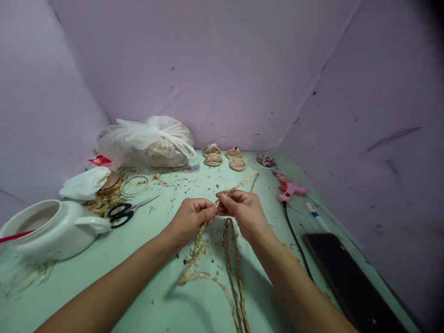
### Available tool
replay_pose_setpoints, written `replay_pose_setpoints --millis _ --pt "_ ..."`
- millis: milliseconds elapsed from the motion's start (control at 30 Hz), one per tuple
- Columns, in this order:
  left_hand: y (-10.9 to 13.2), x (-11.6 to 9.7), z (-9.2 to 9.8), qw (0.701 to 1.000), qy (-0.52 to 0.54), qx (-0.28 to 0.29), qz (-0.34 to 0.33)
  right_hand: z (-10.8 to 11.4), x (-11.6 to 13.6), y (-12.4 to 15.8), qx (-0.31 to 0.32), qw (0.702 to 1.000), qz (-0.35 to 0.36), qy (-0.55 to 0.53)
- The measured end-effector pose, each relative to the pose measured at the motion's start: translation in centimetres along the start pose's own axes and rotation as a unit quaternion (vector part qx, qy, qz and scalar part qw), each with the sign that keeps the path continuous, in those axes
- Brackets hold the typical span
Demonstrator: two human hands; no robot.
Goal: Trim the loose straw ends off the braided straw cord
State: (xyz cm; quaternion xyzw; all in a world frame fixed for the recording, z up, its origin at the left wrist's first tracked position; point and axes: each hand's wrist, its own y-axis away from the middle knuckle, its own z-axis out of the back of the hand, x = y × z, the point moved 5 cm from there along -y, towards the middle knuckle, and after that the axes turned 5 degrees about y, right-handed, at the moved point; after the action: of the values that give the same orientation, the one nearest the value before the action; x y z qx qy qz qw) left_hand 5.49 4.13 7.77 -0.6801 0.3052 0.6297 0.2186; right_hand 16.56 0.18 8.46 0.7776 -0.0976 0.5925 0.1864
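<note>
Both hands, the left hand [192,217] and right hand [243,210], pinch a straw braid [233,259] between them (probably for tension) above the green worktop [145,259], scissors [126,213] nearby.

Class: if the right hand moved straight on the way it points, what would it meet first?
Probably the left hand: the right hand points leftward at it, both pinching the straw braid.

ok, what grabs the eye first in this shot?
At centre, the left hand and right hand pinch a braided straw cord that trails toward the camera over the green table. A big white pot sits far left beside black scissors. A pink glue gun lies on the right.
</note>
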Motion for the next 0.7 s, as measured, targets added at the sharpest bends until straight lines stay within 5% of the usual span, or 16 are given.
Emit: replay_pose_setpoints --millis 200,367,700 --pt "0.4 0.0 -0.4 0.998 -0.033 0.052 -0.008 -0.4 -1.4 0.0 -0.007 0.986 -0.133 -0.097" --pt "0.2 0.8 -0.3 0.997 -0.04 0.032 0.059 1.2 -0.7 -0.5 -0.085 0.993 -0.056 -0.054" --pt "0.9 1.6 -0.8 0.99 -0.092 0.036 0.101 2.3 -0.3 -0.9 -0.127 0.987 -0.045 -0.091"
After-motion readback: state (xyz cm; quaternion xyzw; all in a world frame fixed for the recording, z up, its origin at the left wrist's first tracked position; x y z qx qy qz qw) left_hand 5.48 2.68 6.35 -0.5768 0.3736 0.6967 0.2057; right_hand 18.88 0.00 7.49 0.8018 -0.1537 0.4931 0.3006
